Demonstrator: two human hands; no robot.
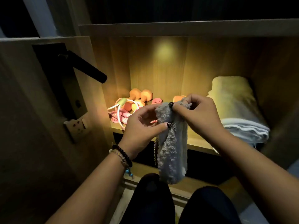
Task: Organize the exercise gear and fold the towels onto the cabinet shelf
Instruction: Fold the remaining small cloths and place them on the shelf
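Head view: the left hand (142, 125) and right hand (197, 113) both pinch the top edge of a grey fluffy towel (172, 146), which hangs down in front of the shelf (199, 143) past its front edge. On the shelf, orange dumbbells (140, 98) and a pink-and-white skipping rope (120, 113) crowd the left corner. A folded towel (237, 110) fills the right side to the edge. Bare board shows between them, behind the hands.

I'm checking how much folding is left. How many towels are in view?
2. A fluffy grey towel hangs in front of the shelf, pinched by both hands; a folded pale towel lies on the shelf's right side. Others may be hidden.
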